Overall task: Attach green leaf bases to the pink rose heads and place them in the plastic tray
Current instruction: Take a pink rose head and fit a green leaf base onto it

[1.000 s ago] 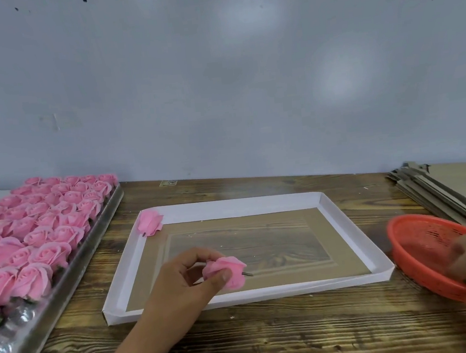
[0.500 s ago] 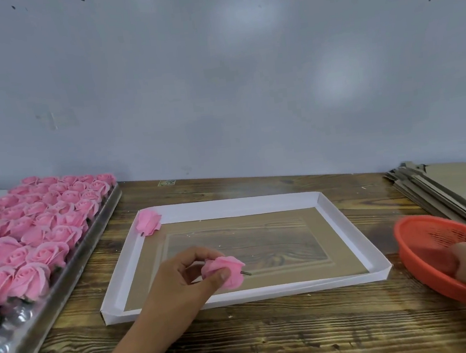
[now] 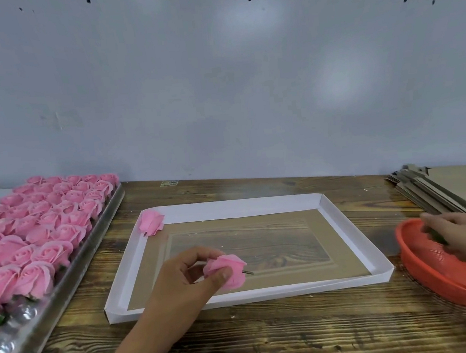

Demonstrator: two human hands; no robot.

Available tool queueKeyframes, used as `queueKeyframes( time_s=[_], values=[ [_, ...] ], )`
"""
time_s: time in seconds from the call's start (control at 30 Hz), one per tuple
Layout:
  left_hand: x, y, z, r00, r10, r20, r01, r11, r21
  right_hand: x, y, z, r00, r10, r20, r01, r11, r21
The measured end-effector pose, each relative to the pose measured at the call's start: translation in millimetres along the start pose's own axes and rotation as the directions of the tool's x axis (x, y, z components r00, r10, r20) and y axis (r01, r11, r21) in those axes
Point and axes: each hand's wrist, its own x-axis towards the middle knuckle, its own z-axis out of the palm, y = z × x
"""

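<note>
My left hand (image 3: 180, 286) pinches a pink rose head (image 3: 228, 270) between thumb and fingers, low over the near part of the white-rimmed box lid (image 3: 229, 208); a short stem pin juts from the rose to the right. A second loose rose head (image 3: 151, 222) lies in the lid's far left corner. My right hand (image 3: 462, 236) reaches into the red basket (image 3: 435, 279) at the right edge, fingers curled on a small green leaf base (image 3: 438, 237), partly blurred. The clear plastic tray (image 3: 22, 333) at the left holds several pink roses (image 3: 40, 223) in rows.
A stack of flat cardboard sheets (image 3: 440, 187) lies at the back right, behind the basket. The wooden table (image 3: 270, 340) runs up to a pale wall. The near cells of the plastic tray hold no roses.
My right hand has moved up and back inside the basket, now higher with a green piece in its fingers. My left hand and its rose have stayed nearly still.
</note>
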Motion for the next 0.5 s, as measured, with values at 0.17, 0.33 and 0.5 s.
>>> queueKeyframes(
  time_s=[0.17, 0.33, 0.5],
  values=[
    [0.8, -0.6, -0.5, 1.000, -0.008, 0.006, 0.008, 1.000, -0.009, 2.6, 8.6, -3.9, 0.975, 0.020, 0.221, 0.030, 0.975, -0.222],
    [1.3, -1.9, 0.8, 1.000, -0.007, 0.001, 0.007, 1.000, 0.009, 3.6, 10.6, 2.0, 0.971, 0.013, 0.241, 0.072, 0.937, -0.342],
    [0.9, -1.0, 0.4, 1.000, -0.007, 0.004, 0.007, 1.000, 0.011, 6.6, 10.2, 2.3, 0.937, 0.116, 0.330, 0.038, 0.904, -0.425]
  ],
)
